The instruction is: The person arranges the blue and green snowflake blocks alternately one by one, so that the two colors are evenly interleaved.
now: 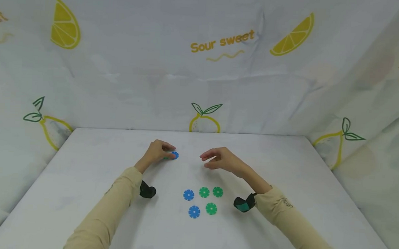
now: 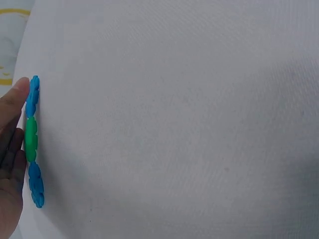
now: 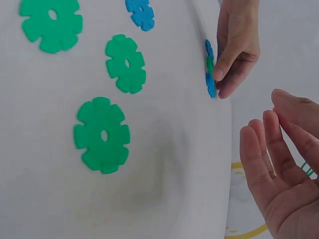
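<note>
My left hand [image 1: 157,151] is over the far part of the table, its thumb and fingers at a short strip of joined notched plastic discs [image 2: 31,139]. The strip runs blue, green, blue and appears edge-on in the left wrist view; the hand partly hides it in the head view. To the right, my right hand [image 1: 222,160] hovers above the table with fingers apart and nothing between them. Nearer on the tabletop lie loose snowflake discs: two blue discs [image 1: 194,212] and three green discs [image 1: 211,208], all flat and apart from one another.
The white table [image 1: 267,152] reaches back to a white curtain [image 1: 138,82] printed with lemons and lettering. A similar cloth hangs on both sides. Black wrist cameras [image 1: 147,190] sit at both forearms.
</note>
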Demonstrator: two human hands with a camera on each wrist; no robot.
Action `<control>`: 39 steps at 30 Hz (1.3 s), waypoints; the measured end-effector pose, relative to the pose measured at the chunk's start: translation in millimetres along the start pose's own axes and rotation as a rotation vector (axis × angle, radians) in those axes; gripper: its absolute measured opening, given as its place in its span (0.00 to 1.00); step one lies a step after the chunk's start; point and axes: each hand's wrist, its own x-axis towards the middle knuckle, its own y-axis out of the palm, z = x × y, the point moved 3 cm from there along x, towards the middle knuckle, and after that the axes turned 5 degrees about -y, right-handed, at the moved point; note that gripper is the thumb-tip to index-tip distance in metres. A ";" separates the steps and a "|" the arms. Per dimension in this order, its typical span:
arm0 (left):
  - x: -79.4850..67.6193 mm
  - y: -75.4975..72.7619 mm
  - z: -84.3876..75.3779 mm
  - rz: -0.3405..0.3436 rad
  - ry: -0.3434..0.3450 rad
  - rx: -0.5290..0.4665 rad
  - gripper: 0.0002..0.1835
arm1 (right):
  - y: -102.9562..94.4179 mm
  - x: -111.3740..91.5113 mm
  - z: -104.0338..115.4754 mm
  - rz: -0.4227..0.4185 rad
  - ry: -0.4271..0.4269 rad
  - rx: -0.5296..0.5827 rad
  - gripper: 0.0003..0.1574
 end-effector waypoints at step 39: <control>3.5 2.5 -3.6 0.053 -0.031 0.061 0.12 | -3.3 -72.2 -33.2 0.032 -0.044 -0.128 0.18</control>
